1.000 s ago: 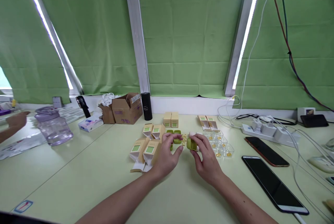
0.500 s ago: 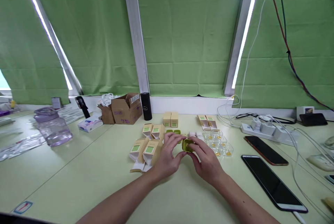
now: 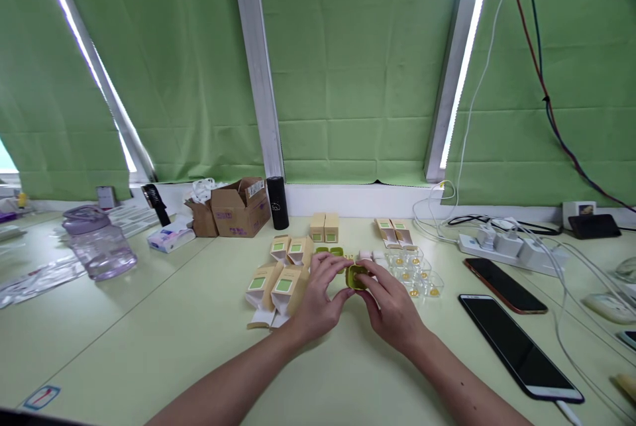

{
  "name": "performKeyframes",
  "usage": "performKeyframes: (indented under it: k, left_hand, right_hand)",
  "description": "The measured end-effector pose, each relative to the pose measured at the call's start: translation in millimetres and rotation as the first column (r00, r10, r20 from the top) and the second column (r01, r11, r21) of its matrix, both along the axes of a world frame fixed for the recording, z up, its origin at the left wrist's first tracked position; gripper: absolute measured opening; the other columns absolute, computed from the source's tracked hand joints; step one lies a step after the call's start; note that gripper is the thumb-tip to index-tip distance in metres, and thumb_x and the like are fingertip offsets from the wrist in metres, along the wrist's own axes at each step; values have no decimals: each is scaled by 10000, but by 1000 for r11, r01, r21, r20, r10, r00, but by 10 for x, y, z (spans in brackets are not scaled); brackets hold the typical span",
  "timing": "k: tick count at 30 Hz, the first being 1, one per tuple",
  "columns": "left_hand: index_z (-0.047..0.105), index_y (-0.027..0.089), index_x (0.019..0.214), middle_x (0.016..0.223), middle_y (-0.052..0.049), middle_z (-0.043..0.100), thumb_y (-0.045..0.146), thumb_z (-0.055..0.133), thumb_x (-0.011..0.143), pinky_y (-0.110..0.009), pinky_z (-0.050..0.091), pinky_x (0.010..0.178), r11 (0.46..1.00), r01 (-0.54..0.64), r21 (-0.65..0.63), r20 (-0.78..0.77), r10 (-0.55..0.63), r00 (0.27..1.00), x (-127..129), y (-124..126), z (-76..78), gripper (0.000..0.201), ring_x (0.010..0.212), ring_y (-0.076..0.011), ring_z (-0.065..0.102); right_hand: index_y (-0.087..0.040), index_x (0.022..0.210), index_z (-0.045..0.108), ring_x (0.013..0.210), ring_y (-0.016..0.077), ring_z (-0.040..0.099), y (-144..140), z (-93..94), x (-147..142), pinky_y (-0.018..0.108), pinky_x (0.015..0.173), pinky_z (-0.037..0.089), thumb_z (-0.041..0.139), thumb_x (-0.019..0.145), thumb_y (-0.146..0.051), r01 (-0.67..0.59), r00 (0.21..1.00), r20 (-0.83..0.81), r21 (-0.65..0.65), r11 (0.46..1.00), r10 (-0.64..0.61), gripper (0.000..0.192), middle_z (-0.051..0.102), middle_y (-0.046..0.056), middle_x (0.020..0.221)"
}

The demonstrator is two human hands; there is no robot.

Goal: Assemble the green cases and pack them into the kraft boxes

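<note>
Both hands, left hand (image 3: pixel 318 297) and right hand (image 3: pixel 392 303), pinch one green case (image 3: pixel 356 276) with fingertips, mid-table (image 3: pixel 149 340). Four open tan boxes (image 3: pixel 278 280) left of it, two shut boxes (image 3: pixel 324 227) behind. Clear cups (image 3: pixel 417 270) with gold bits to the right; count unclear. Two phones (image 3: pixel 517 340) far right.

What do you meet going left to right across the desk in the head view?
Clear purple jug → cardboard box → black cylinder → left hand → small green case, held by both hands → right hand → large black phone → white power strip.
</note>
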State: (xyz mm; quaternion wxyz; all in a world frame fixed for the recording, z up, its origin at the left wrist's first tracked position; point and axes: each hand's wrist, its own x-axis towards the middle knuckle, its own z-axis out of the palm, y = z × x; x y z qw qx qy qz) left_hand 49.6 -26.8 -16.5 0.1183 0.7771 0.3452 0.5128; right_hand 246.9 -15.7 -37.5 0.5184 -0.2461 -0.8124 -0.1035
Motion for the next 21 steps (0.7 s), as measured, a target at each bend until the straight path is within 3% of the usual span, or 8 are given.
performKeyframes:
  k: [21]
  left_hand:
    - [667,286,1329,1285,-93,692,203,738,931,-540,464,1113,1000,-9,-4,-1,9,1000,5,-8,9,413,1300,-313,483]
  right_hand:
    - [-196,1282,612,1258,299,684,11,-13,-10,453,972,652,531,1006,-52,-6,1000,-19,-19,1000,5,322,674,184,1353]
